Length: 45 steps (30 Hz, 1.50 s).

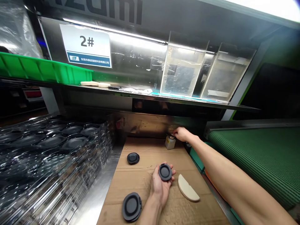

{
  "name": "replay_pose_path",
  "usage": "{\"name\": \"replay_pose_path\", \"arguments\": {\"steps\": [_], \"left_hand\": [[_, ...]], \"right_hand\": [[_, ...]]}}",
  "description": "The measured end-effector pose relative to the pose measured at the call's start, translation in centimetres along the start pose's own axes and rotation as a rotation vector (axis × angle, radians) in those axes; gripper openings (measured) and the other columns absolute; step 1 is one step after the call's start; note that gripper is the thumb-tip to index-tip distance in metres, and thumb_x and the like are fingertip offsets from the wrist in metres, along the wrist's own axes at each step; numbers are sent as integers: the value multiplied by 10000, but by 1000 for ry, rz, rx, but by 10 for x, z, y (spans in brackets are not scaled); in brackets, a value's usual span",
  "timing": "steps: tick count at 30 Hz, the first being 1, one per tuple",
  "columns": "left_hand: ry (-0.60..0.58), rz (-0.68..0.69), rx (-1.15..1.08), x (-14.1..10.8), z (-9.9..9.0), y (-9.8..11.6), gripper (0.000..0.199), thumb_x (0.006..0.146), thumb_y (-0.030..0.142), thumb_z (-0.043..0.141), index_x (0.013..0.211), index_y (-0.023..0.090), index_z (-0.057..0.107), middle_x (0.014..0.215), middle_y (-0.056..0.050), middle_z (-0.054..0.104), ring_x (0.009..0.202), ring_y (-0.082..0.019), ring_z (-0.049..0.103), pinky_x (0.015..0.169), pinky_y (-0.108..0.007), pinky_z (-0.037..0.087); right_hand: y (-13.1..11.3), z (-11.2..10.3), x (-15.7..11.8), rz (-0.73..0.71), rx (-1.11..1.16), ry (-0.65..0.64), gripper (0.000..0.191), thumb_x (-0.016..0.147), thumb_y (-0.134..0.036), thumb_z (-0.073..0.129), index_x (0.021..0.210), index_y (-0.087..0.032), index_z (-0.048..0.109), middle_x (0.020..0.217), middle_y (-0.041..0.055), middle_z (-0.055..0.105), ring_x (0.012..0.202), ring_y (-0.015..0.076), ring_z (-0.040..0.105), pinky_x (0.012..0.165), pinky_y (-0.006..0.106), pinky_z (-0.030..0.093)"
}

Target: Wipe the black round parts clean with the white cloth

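My left hand (161,184) holds a small round black part (165,172) on its palm, fingers curled beneath it, above the cardboard (140,181). At the far end of the cardboard, my right hand (182,133) has its fingers pinched together at the top of a small pale jar (170,142); what they grip is too small to make out. Two more round black parts lie on the cardboard, one at the far left (133,158) and one at the near left (132,207). A cream half-round piece (187,188) rests right of my left hand.
Stacked clear trays (53,156) with black round parts stand at the left. A green ribbed conveyor belt (257,153) runs along the right. Overhead, a metal shelf (140,95) bears a green bin (47,68) and clear upright holders (182,68).
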<state>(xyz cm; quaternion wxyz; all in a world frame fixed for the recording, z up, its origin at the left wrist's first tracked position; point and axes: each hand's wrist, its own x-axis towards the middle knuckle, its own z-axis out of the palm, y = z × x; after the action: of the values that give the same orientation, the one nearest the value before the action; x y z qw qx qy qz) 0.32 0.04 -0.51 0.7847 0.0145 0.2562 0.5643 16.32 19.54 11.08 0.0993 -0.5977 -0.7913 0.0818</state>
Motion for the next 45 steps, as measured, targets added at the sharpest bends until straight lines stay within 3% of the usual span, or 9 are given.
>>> {"name": "replay_pose_path", "arguments": {"steps": [6, 11, 15, 22, 27, 31, 37, 41, 45], "left_hand": [[-30, 26, -47, 0, 0, 2, 417, 888, 364, 477, 1228, 123, 461, 1203, -199, 572, 883, -265, 645, 669, -308, 471], [-62, 30, -118, -2, 5, 4, 304, 850, 260, 492, 1101, 90, 510, 1180, -202, 581, 969, -280, 629, 817, -389, 501], [-41, 39, -124, -2, 8, 2, 287, 829, 204, 467, 1065, 64, 550, 1147, -189, 597, 1027, -263, 606, 889, -414, 497], [-185, -57, 19, -1, 8, -9, 364, 906, 301, 465, 1178, 75, 550, 1249, -175, 553, 1157, -266, 547, 998, -424, 443], [-60, -21, 70, 2, 8, -8, 418, 932, 318, 427, 1237, 45, 512, 1251, -199, 548, 1140, -265, 557, 1002, -424, 446], [-84, -10, 86, 2, 9, -8, 385, 942, 311, 409, 1185, 41, 537, 1257, -204, 543, 1138, -266, 558, 1002, -439, 447], [-32, -21, 77, -1, 8, -7, 417, 939, 322, 403, 1209, 30, 530, 1250, -206, 548, 1147, -266, 554, 1002, -422, 451], [-52, -18, 63, -1, 8, -9, 404, 940, 313, 411, 1217, 40, 520, 1268, -202, 539, 1153, -264, 552, 1005, -422, 446], [-92, -54, 53, -1, 8, -8, 429, 938, 336, 420, 1242, 50, 520, 1287, -184, 533, 1171, -255, 539, 1036, -402, 421]], "right_hand": [[-12, 3, -68, -23, 371, 193, 457, 933, -490, 415, 1191, -181, 632, 1067, 52, 660, 949, 175, 610, 792, 228, 459], [-46, 42, -159, -111, 626, 280, 310, 898, -411, 529, 1102, -224, 669, 1112, 43, 638, 1042, 180, 580, 916, 262, 443], [-57, 73, -196, -166, 546, 273, 250, 913, -331, 505, 1084, -250, 668, 975, 53, 619, 898, 162, 584, 800, 276, 470], [-51, 107, -201, -223, 256, 363, 310, 950, -277, 412, 1187, -226, 605, 989, 93, 544, 931, 193, 490, 802, 312, 436], [-54, 101, -207, -390, 100, 199, 333, 943, -255, 403, 1234, -228, 561, 1065, 85, 541, 939, 197, 453, 787, 315, 424], [-50, 99, -205, -261, -7, 249, 308, 934, -224, 397, 1182, -206, 579, 1059, 103, 547, 918, 212, 444, 776, 340, 413], [-51, 104, -205, -424, 89, 181, 328, 950, -273, 395, 1232, -247, 561, 1077, 69, 547, 977, 205, 446, 829, 328, 421], [-55, 108, -206, -274, 86, 241, 317, 942, -257, 394, 1193, -226, 584, 1047, 90, 544, 929, 200, 458, 766, 317, 421], [-65, 111, -201, -311, 164, 257, 347, 948, -265, 384, 1243, -229, 563, 1075, 86, 547, 963, 203, 460, 760, 304, 422]]}}
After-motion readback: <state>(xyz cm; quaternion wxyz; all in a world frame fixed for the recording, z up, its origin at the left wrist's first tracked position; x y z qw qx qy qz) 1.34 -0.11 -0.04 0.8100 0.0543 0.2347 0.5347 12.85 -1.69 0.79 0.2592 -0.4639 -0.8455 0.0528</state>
